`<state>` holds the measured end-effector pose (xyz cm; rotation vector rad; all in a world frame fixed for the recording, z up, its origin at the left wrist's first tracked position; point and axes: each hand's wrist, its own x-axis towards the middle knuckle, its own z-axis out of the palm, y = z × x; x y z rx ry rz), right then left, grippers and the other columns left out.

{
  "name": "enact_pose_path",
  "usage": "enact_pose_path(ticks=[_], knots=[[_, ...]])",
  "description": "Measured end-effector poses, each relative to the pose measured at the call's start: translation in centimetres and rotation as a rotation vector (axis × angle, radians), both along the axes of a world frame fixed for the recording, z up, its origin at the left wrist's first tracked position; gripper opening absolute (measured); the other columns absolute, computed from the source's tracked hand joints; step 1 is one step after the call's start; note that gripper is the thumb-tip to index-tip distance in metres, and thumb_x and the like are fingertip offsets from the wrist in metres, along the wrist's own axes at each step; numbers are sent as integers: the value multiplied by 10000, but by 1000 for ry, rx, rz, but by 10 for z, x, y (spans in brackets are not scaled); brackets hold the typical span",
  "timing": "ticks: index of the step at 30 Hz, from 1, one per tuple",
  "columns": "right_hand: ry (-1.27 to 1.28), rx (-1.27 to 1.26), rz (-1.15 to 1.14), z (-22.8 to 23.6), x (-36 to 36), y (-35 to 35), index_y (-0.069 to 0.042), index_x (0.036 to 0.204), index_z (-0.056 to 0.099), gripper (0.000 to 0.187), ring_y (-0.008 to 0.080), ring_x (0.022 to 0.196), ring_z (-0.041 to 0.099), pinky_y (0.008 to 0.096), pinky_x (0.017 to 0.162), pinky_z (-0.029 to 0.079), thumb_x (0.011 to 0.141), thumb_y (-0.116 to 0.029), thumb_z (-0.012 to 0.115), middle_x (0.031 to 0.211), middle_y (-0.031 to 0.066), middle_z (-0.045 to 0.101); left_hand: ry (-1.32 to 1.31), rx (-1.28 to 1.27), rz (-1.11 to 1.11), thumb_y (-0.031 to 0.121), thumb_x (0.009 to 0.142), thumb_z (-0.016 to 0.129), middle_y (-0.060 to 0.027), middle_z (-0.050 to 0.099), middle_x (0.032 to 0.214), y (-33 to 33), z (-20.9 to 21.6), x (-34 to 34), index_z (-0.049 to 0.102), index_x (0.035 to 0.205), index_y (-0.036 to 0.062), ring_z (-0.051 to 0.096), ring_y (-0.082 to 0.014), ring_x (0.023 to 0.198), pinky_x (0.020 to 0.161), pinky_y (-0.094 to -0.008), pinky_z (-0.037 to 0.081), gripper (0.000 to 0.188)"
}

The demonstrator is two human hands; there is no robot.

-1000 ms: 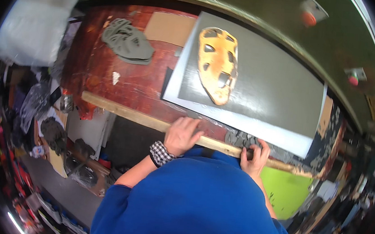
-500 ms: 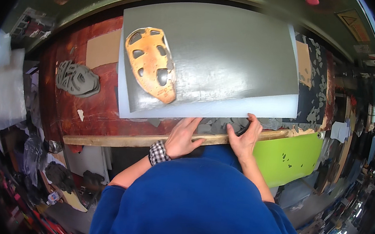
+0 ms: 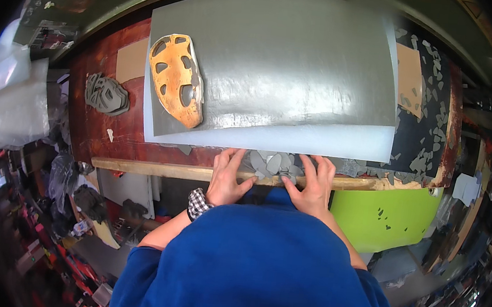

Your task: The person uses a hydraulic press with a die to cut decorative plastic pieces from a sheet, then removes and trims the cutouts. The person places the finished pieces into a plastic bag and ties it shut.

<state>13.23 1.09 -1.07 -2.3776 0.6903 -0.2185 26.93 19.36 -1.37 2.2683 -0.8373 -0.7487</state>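
Note:
A pile of flat grey offcuts (image 3: 271, 163) lies at the front edge of the table, between my two hands. My left hand (image 3: 228, 180), with a checked band round its wrist, flanks the pile on the left, its fingers stretched forward and thumb turned inward. On the other side my right hand (image 3: 315, 187) has its fingers apart, the thumb against the near side of the offcuts. Just beyond my fingertips is a pale blue-white sheet (image 3: 301, 137) under a large dark grey sheet (image 3: 302, 58). An orange sole-shaped cutting die (image 3: 176, 90) with several openings rests on the grey sheet's left part.
A stack of grey cut shapes (image 3: 107, 96) sits on the red tabletop (image 3: 127, 121) at left. Small scraps (image 3: 431, 133) litter the dark right side, near brown board (image 3: 408, 80). A wooden strip (image 3: 138, 167) edges the table; a green sheet (image 3: 379, 216) hangs below.
My hands have come down on either side of the offcuts, which are now gathered closer to the front edge between them. The view has shifted slightly.

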Motion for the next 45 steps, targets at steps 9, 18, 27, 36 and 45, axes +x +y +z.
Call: enact_pose_path(ticks=[9,18,27,36,45], knots=[[15,362,179,-20,-7,-13,-57,1335,525,717,277,922,531,379,782,501,693,-133,834,1273,176,423,-28,136,53,105,620,852,-159,513,1181,-24,9,-12,529,1288,46,448,-371,1106,982,-422,406,745],[-129,167,127,-19,-1,12,-3,1300,521,735,338,959,522,419,815,479,654,-140,845,1248,200,455,49,-51,-45,68,644,798,-167,513,1221,-12,-2,2,504,1327,88,570,-364,1085,873,-409,514,743],[-338,-48,-190,-37,30,65,24,1109,625,672,398,914,614,434,739,531,609,-352,869,1121,254,543,-184,-255,-48,51,664,771,-239,534,1215,-9,-23,-16,449,1309,-50,593,-420,1032,818,-429,531,729],[-592,121,-317,-40,17,85,6,1051,646,437,333,832,641,384,714,537,681,-155,813,1048,190,607,-227,-432,-15,105,769,770,-201,613,1125,-12,-34,-34,359,1379,38,661,-325,946,782,-377,540,739],[-381,66,-626,-42,-128,60,8,1217,543,508,271,1040,588,367,914,471,766,-95,753,1116,156,590,224,-563,-451,63,806,657,-282,455,1328,-50,-26,-133,409,1372,1,460,-425,1247,1019,-439,428,621]])
